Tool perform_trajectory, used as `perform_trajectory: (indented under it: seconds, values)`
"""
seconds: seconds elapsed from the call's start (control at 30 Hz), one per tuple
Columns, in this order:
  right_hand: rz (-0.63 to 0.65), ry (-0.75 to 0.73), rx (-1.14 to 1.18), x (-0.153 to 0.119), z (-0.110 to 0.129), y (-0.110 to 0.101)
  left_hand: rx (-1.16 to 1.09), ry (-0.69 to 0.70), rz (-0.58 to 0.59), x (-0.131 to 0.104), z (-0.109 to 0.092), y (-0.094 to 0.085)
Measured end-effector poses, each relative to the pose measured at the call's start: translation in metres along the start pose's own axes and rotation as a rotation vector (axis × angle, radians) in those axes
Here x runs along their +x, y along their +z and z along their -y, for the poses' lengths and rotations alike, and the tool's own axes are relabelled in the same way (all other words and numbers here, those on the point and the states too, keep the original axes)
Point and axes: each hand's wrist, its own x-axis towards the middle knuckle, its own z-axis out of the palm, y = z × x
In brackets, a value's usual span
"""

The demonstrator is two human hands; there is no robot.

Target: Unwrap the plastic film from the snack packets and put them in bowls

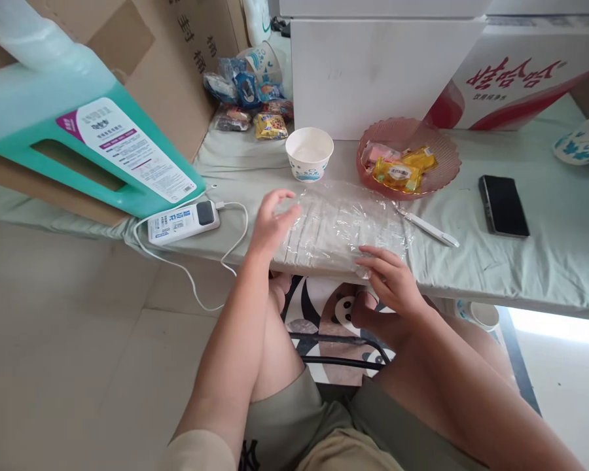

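A crinkled clear plastic bag (341, 222) lies flat on the cloth-covered table. At its left edge is my left hand (273, 222), fingers curved and apart, with nothing seen between them. My right hand (391, 278) rests at the bag's lower right corner, its fingers spread and touching the plastic. Just behind the bag stands a white paper cup (309, 154). To the cup's right, a pink ribbed bowl (444, 171) holds yellow and pink wrapped snacks (402, 170). A white pen-like cutter (430, 229) lies right of the bag.
A big green liquid jug (122, 150) and a white power strip (183, 222) with a cable are at the left. Wrapped snacks (248, 98) pile up behind, near white boxes (363, 78). A black phone (504, 205) and another paper cup (583, 139) are at the right.
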Motion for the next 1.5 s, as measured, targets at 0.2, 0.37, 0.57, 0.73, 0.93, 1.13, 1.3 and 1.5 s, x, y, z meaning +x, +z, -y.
perform_trajectory:
  seconds: [0.2,0.37,0.57,0.73,0.93,1.13,1.3,1.5]
  values:
    - [-0.178,0.137,0.083,0.008,-0.005,-0.014,0.314,-0.045,0.055,-0.012,0.009,-0.011]
    - [-0.368,0.399,0.107,0.008,-0.019,-0.03,0.094,-0.108,-0.087,-0.003,0.006,-0.019]
    - [0.085,0.086,0.01,-0.005,-0.027,-0.036,-0.238,-0.237,-0.012,-0.007,-0.006,-0.006]
    - [0.215,0.079,-0.162,-0.004,-0.026,-0.024,-0.233,-0.231,-0.022,-0.001,-0.006,-0.002]
    - [-0.177,0.147,0.225,0.007,-0.02,-0.03,-0.149,-0.076,0.106,0.001,0.002,-0.008]
    - [-0.576,0.552,0.504,0.015,-0.036,-0.029,0.37,0.321,0.638,-0.017,-0.007,-0.013]
    - [-0.754,0.734,0.621,0.022,-0.053,-0.023,0.743,0.344,0.751,-0.046,-0.017,0.01]
    - [-0.605,0.688,0.483,0.025,-0.039,-0.032,0.38,0.435,0.504,-0.047,-0.015,0.029]
